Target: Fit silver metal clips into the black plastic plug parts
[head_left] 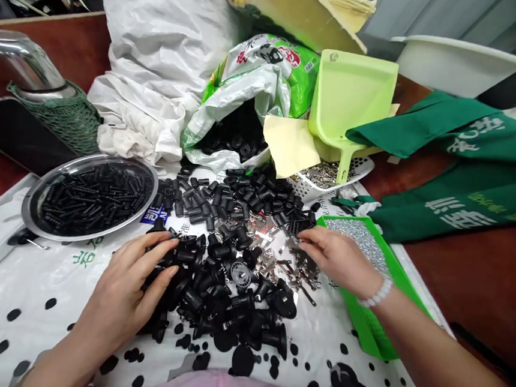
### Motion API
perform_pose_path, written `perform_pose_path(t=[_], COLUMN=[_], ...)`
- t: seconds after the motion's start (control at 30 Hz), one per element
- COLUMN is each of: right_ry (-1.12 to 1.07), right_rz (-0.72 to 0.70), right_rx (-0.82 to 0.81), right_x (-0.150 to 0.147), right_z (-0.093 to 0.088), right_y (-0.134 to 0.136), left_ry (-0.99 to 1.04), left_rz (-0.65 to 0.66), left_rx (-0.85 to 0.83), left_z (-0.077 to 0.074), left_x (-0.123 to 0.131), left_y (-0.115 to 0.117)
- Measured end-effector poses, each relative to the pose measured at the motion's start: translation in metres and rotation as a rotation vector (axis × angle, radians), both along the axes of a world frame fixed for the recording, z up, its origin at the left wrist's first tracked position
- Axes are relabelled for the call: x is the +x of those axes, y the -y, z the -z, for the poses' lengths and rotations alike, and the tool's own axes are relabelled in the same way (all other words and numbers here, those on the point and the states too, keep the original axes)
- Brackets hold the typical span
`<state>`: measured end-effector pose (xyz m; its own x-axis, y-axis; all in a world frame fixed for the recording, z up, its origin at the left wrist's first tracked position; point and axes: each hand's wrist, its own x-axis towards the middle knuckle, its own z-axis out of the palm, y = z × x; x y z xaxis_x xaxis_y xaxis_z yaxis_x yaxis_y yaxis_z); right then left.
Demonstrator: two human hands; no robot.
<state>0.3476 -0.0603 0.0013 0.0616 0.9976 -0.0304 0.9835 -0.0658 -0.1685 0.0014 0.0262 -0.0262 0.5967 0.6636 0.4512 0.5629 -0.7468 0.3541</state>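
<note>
My left hand (136,276) is at the left side of a heap of black flanged plastic parts (212,301). Its thumb and fingers are apart, and I see nothing held between them. Over on the right, my right hand (346,261), with a beaded bracelet at the wrist, has its fingertips pinched together. They are above small metal strips (274,264) and beside dark ribbed pieces (303,221); whatever is in the pinch is too small to make out. Short black plastic tubes (239,201) lie loose behind the heap.
A round metal tray (26,209) holds black ribbed pieces at left. A green tray (389,343) with small shiny pieces stands at right. Behind are an open plastic bag (267,92) of black parts, a white basket (306,188), a light-green dustpan (354,93) and green cloth (467,176).
</note>
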Motion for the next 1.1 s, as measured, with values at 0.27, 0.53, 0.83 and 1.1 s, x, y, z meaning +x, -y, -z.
perform_pose_path(t=[0.27,0.53,0.83,1.1], right_ry=[0.131,-0.026,-0.341,-0.712], right_rz=[-0.281,-0.333,-0.287,0.065], right_rx=[-0.049,0.065,0.393,0.257], right_x=[-0.014,-0.009,0.001,-0.011], right_z=[0.029,0.033,0.024,0.007], right_y=[-0.02,-0.022,0.01,0.013], left_ry=[0.004,-0.351,-0.656,-0.72], left_rz=[-0.088,-0.09,-0.14,-0.124], left_rx=[0.016,0.097,0.096,0.058], left_z=[-0.013,-0.032,-0.028,-0.024], left_x=[-0.015,0.01,0.04,0.045], left_y=[-0.015,-0.073,-0.148,-0.147])
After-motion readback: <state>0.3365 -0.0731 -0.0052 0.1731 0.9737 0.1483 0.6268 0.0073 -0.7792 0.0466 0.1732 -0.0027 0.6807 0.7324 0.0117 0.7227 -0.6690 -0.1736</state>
